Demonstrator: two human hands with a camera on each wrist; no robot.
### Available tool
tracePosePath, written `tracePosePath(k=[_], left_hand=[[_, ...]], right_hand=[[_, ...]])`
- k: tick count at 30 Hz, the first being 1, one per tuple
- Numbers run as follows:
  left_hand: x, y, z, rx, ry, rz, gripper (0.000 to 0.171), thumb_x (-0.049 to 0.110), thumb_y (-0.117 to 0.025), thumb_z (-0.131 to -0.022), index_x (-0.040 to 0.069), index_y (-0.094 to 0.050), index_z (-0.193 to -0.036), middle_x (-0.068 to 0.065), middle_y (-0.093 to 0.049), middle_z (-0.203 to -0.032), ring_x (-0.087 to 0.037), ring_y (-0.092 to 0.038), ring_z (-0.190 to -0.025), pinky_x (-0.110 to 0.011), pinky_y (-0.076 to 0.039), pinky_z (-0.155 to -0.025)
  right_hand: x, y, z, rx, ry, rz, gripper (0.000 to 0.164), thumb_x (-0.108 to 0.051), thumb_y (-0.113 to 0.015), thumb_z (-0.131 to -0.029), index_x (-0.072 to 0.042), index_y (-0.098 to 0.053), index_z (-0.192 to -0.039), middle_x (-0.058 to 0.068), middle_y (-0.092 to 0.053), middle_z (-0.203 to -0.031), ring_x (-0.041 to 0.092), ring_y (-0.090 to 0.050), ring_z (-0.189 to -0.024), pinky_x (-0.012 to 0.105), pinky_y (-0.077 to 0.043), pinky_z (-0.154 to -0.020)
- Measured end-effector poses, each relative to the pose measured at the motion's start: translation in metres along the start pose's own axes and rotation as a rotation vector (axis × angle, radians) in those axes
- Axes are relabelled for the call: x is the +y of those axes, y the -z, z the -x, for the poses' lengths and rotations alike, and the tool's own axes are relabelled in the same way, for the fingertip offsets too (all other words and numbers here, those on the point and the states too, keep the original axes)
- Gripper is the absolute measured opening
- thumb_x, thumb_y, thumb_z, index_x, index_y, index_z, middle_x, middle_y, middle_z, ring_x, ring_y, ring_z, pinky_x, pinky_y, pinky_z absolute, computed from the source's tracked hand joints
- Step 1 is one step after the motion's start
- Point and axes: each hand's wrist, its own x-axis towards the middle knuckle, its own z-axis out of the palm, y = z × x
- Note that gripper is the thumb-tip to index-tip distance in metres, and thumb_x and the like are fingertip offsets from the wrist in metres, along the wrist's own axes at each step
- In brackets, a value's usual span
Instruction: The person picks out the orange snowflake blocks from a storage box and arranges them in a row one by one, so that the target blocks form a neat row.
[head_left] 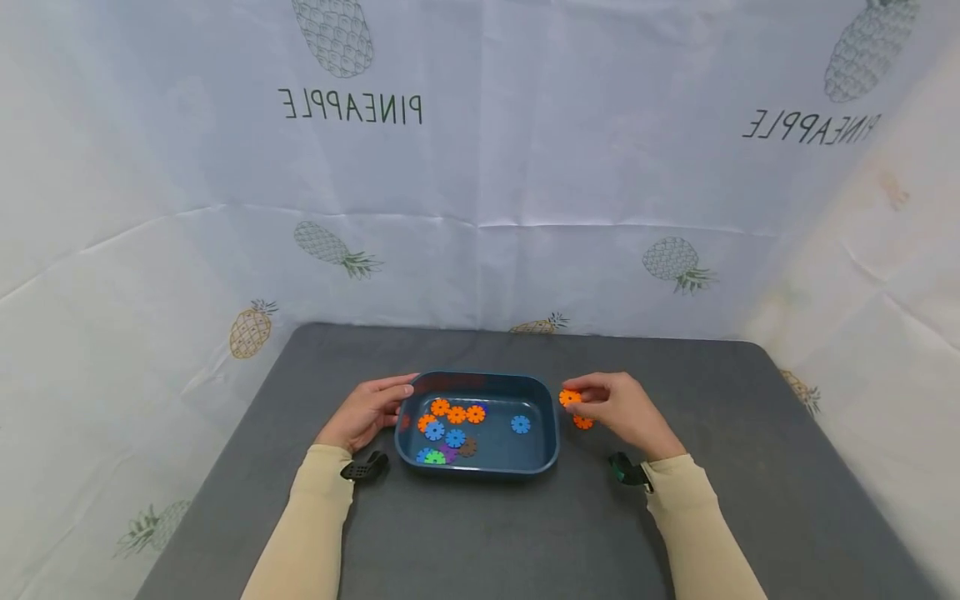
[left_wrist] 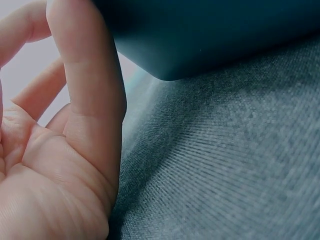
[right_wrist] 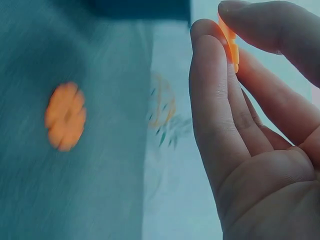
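My left hand [head_left: 367, 410] grips the left end of a dark blue tray [head_left: 498, 446], thumb at the rim and fingers along the outer wall. In the left wrist view, fingers [left_wrist: 90, 85] curl beside the tray's underside corner [left_wrist: 170, 65]. Just off the tray's right end, my right hand [head_left: 618, 408] pinches an orange notched plastic disc [head_left: 570, 397] between thumb and fingertips. The right wrist view shows this disc [right_wrist: 232, 50] edge-on. Another orange disc [head_left: 582, 422] lies on the table under that hand.
Inside the tray, toward its left, lie several orange discs [head_left: 457, 414], blue discs [head_left: 455, 437], a green disc [head_left: 435, 457], a purple disc [head_left: 447, 452] and a brown disc [head_left: 467, 447]. One blue disc [head_left: 521, 424] sits apart. Behind the grey table [head_left: 487, 542] hangs a pineapple-print cloth [head_left: 480, 167].
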Motion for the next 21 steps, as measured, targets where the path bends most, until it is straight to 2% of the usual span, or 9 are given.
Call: tracePosePath(k=[8,13,21], left_hand=[[-0.001,0.000,0.000,-0.004,0.003,0.005,0.061,0.035,-0.073,-0.105,0.009,-0.056,-0.158,-0.007,-0.074,-0.137,-0.016,-0.075,-0.098,-0.031,-0.065,-0.085],[-0.001,0.000,0.001,0.002,0.012,0.009,0.061,0.034,-0.072,-0.106,0.008,-0.056,-0.158,-0.003,-0.076,-0.132,-0.014,-0.074,-0.094,-0.029,-0.064,-0.082],[0.001,-0.001,-0.001,-0.001,0.017,0.010,0.061,0.032,-0.072,-0.106,0.006,-0.054,-0.159,-0.001,-0.078,-0.127,-0.012,-0.074,-0.093,-0.027,-0.064,-0.081]], right_hand=[[0.034,0.012,0.006,0.050,-0.058,0.102,0.038,-0.027,-0.084,-0.097,-0.015,-0.079,-0.132,0.010,-0.078,-0.127,0.024,-0.071,-0.108,0.043,-0.063,-0.092],[0.045,0.012,0.008,0.042,-0.096,0.130,0.036,-0.026,-0.084,-0.097,-0.014,-0.079,-0.131,0.012,-0.075,-0.129,0.025,-0.071,-0.108,0.044,-0.063,-0.092],[0.058,0.010,0.009,0.029,-0.111,0.169,0.036,-0.025,-0.083,-0.097,-0.010,-0.079,-0.129,0.015,-0.075,-0.127,0.024,-0.071,-0.104,0.045,-0.063,-0.090]])
